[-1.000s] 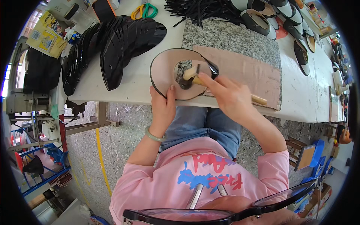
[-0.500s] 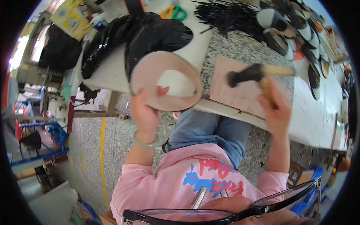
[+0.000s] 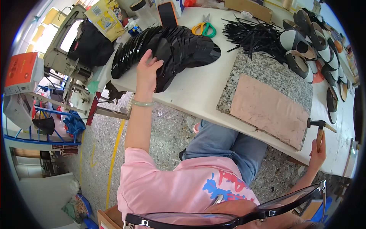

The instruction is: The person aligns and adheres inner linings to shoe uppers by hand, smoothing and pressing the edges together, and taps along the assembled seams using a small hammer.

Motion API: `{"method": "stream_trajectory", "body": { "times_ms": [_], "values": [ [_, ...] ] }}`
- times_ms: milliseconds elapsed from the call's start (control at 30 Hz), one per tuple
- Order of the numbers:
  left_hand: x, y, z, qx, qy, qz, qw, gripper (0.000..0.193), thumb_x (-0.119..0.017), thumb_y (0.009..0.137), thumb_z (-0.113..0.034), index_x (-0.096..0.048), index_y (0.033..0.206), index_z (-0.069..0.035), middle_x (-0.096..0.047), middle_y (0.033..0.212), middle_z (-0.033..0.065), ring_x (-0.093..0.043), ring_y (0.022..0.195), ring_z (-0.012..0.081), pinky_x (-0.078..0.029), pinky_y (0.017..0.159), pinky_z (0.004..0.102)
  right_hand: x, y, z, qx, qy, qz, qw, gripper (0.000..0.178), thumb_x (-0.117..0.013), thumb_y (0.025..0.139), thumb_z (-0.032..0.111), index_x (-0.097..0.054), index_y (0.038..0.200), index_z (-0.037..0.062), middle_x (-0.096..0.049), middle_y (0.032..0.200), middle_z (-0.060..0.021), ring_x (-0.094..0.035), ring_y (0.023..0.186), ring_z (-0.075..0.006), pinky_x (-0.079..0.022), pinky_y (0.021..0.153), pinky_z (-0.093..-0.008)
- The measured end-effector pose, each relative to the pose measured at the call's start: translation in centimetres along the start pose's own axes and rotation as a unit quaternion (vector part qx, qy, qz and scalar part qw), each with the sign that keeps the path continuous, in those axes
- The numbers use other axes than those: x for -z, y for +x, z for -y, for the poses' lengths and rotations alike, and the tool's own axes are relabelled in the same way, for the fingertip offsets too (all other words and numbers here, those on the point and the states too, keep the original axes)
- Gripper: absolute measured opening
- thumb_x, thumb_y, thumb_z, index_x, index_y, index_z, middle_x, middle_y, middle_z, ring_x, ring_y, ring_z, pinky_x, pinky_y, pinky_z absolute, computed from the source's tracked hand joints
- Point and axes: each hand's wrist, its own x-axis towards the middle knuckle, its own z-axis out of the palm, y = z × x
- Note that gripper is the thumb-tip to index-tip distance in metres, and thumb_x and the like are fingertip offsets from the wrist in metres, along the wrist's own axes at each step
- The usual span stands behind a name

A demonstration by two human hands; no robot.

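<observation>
My left hand [image 3: 146, 78] is at the near edge of a pile of glossy black shoe uppers [image 3: 190, 47]. Its fingers are apart and grip nothing; whether the fingertips touch the pile I cannot tell. Over on the right, my right hand [image 3: 318, 155] is closed round the wooden handle of a hammer [image 3: 320, 134]. The dark hammer head is beside the right corner of a pinkish-beige pad [image 3: 268, 108]. Beneath that pad is a speckled granite slab [image 3: 274, 72] on the white table [image 3: 183, 95].
Yellow-and-green-handled scissors [image 3: 204, 29] and a heap of black strips [image 3: 253, 36] lie toward the back. Black-and-white shoes [image 3: 301, 63] crowd the right side. A phone [image 3: 167, 15] stands behind the uppers, near a clear jar [image 3: 145, 13]. A sewing machine [image 3: 63, 40] stands at left.
The beige-lined shoe upper has left my left hand, which has opened and moved to the black pile. My right hand has carried the hammer off the pad toward the right.
</observation>
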Motion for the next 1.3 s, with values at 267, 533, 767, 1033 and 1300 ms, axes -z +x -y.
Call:
{"method": "stream_trajectory", "body": {
  "times_ms": [267, 533, 767, 1033, 1300],
  "values": [
    [2.4, 2.4, 0.3, -0.217, 0.481, 0.081, 0.845, 0.051, -0.075, 0.076, -0.025, -0.061, 0.121, -0.005, -0.061, 0.118, 0.0153, -0.058, 0.108, 0.0283, -0.046, 0.093, 0.0377, 2.6, 5.7, -9.6, -0.029, 0.002, -0.086, 0.996, 0.024, -0.067, 0.084, 0.018, -0.069, 0.102, 0.0022, -0.065, 0.079, 0.0, -0.055, 0.066, -0.0109, -0.045, 0.065, -0.0244],
    [3.9, 3.5, 4.8, -0.04, 0.386, 0.125, 0.913, 0.065, -0.052, 0.095, -0.046, -0.034, 0.145, -0.009, -0.031, 0.149, 0.0197, -0.029, 0.138, 0.0326, -0.022, 0.113, 0.0368, 0.8, 4.9, -8.1, 0.067, -0.406, -0.234, 0.881, 0.028, -0.06, 0.088, 0.024, -0.063, 0.114, 0.0175, -0.06, 0.11, -0.0059, -0.051, 0.11, -0.0263, -0.042, 0.086, -0.0469],
    [1.8, 3.8, 2.3, 0.06, 0.339, 0.241, 0.907, 0.063, -0.042, 0.1, -0.041, -0.025, 0.149, -0.006, -0.025, 0.154, 0.0158, -0.023, 0.142, 0.0277, -0.018, 0.114, 0.0338, 1.7, 4.2, -8.3, 0.043, -0.394, -0.209, 0.894, 0.03, -0.058, 0.089, 0.022, -0.061, 0.117, 0.0124, -0.06, 0.107, -0.0047, -0.054, 0.105, -0.0241, -0.042, 0.083, -0.0413],
    [-11.7, -1.8, -7.9, -0.21, 0.105, 0.052, 0.971, 0.033, -0.047, 0.098, -0.014, -0.055, 0.121, 0.007, -0.059, 0.12, 0.0152, -0.054, 0.112, 0.023, -0.04, 0.099, 0.0328, 0.3, 5.3, -6.3, 0.072, -0.397, -0.18, 0.897, 0.031, -0.058, 0.088, 0.021, -0.061, 0.118, 0.0116, -0.061, 0.107, -0.0038, -0.055, 0.103, -0.0238, -0.042, 0.082, -0.0408],
    [-25.3, -10.6, -17.9, -0.411, -0.341, 0.476, 0.699, 0.009, -0.068, 0.083, -0.016, -0.065, 0.085, -0.008, -0.066, 0.088, 0.0075, -0.058, 0.085, 0.0262, -0.044, 0.079, 0.0396, 0.6, 4.7, -7.3, 0.075, -0.347, -0.206, 0.912, 0.029, -0.058, 0.089, 0.021, -0.063, 0.114, 0.0077, -0.065, 0.104, -0.0089, -0.058, 0.099, -0.0308, -0.045, 0.084, -0.0428]
  ]
}}
